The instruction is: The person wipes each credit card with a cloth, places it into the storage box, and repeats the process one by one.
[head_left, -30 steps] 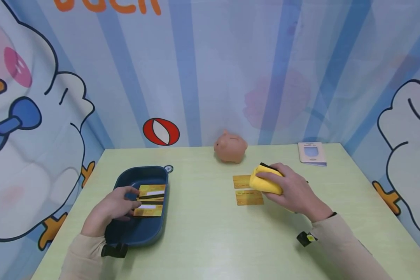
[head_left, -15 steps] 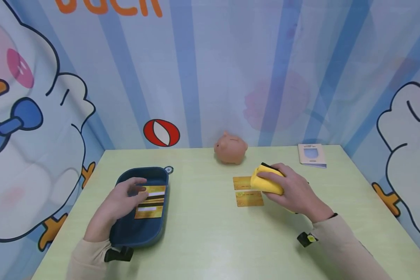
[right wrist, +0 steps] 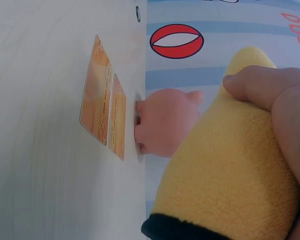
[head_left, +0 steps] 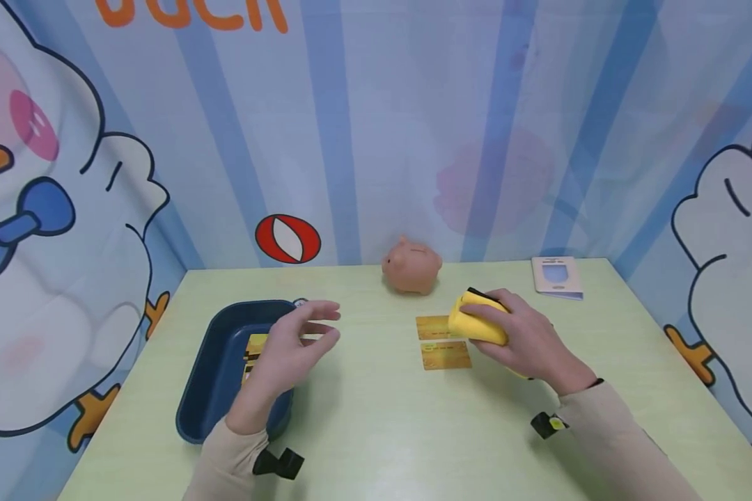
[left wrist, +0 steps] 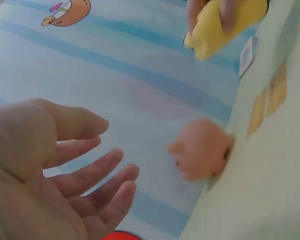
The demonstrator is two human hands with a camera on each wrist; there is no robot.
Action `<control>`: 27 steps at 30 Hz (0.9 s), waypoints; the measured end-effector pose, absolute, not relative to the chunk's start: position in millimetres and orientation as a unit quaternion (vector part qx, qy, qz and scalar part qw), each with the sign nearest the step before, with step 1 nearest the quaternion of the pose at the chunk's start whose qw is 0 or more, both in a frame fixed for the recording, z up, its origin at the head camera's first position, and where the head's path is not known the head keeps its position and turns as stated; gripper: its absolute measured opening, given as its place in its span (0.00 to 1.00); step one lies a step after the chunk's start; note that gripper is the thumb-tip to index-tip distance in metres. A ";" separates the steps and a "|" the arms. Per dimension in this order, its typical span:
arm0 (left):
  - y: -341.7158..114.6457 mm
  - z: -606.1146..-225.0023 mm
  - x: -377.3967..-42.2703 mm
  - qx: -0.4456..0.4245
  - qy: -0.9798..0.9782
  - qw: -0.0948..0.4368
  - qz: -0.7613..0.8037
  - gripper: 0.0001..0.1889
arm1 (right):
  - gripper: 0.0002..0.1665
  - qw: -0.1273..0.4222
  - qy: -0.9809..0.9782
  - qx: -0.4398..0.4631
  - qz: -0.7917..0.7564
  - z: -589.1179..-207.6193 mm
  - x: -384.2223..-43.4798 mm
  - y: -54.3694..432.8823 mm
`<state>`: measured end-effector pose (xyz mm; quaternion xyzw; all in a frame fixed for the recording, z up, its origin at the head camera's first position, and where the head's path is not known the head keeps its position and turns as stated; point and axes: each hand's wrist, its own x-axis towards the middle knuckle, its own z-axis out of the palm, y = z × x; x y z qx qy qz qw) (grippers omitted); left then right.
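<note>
My left hand (head_left: 293, 350) hovers over the right side of a dark blue tray (head_left: 194, 390), fingers spread and holding nothing. Gold cards (head_left: 255, 344) lie in the tray, partly hidden behind that hand. In the left wrist view the same hand (left wrist: 65, 170) shows its bare palm. My right hand (head_left: 526, 339) grips a folded yellow cloth (head_left: 479, 320) with a black edge, raised above the table. Two more gold cards, a lower one (head_left: 446, 355) and an upper one (head_left: 432, 327), lie on the table beside it; the cloth overlaps the upper one in the head view.
A pink piggy bank (head_left: 411, 266) stands at the table's back edge, close to the striped backdrop (head_left: 388, 139). A small pale booklet (head_left: 558, 277) lies at the back right. A small round tag (head_left: 300, 303) sits by the tray's far corner.
My left hand has lifted from the cards in the tray and moved right, with nothing in it. My right hand and the cloth have stayed in nearly the same place.
</note>
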<state>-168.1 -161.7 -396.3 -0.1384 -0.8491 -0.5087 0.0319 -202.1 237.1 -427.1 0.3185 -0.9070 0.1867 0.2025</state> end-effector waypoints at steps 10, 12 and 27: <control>-95.8 -422.2 -189.7 -0.143 -0.840 -0.040 -0.522 0.20 | 0.31 0.200 -0.909 0.313 0.187 -424.6 -202.6 237.2; -84.0 -431.2 -194.5 -0.152 -0.842 -0.061 -0.514 0.20 | 0.31 0.200 -0.910 0.312 0.188 -424.4 -202.7 236.9; -27.3 -482.4 -219.7 -0.165 -0.862 -0.070 -0.474 0.25 | 0.31 0.203 -0.906 0.318 0.191 -425.3 -202.3 236.0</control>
